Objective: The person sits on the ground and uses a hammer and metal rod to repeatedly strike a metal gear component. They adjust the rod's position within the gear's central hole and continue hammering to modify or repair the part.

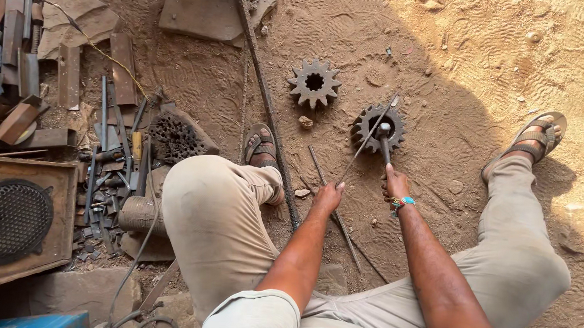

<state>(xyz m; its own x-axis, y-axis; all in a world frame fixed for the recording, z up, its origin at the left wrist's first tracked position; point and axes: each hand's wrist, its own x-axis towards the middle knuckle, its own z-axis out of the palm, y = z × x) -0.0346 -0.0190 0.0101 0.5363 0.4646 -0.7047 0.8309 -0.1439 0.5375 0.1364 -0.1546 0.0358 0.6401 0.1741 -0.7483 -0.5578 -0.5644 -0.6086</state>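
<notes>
The right hand (396,184) grips a hammer (384,139) resting on a toothed gear (378,127) on the sand; the left hand (329,196) holds a thin rod (366,142) against it. A 2nd gear (314,82) lies apart, seemingly untouched

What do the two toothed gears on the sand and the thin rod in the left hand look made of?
Both gears look like cast or forged steel: dull, dark and rust-brown. The thin rod in the left hand appears to be bare grey metal wire, probably steel.
</notes>
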